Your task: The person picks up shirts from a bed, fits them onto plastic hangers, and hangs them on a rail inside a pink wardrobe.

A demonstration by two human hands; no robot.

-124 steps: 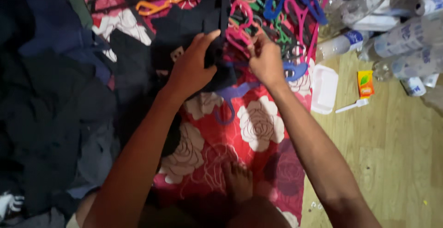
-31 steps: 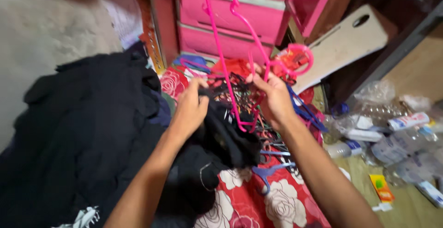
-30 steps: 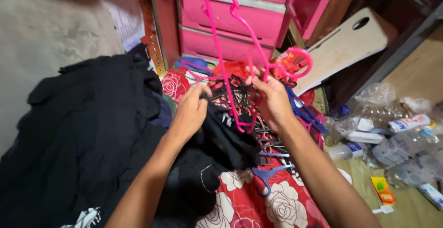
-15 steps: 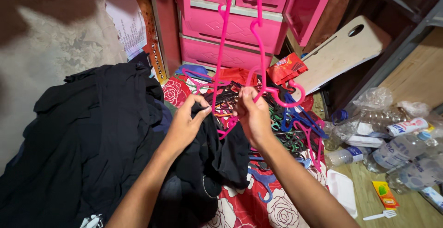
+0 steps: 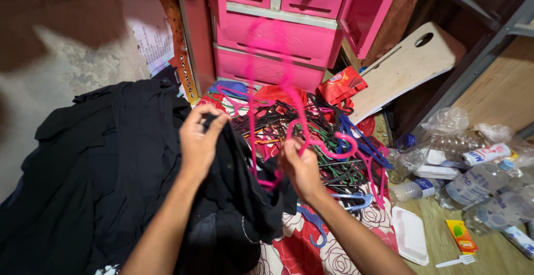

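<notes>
Pink hanger (image 5: 261,113) stood blurred at 12 o'clock from your right hand (image 5: 300,166), whose fingers were clamped on its lower bar. Your left hand (image 5: 200,138) pinched the black garment (image 5: 239,197) at its top edge. Judging by this, the garment was only partly on; threading remained. Tangled hangers (image 5: 328,141) lay at 2 o'clock, bottles (image 5: 478,180) at 3, dark clothes (image 5: 94,169) at 9.

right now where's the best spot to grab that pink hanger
Grip the pink hanger low on its frame, coming from the right, as the right hand does: its hook points up and the black garment, pinched by the left hand, covers its left.
</notes>
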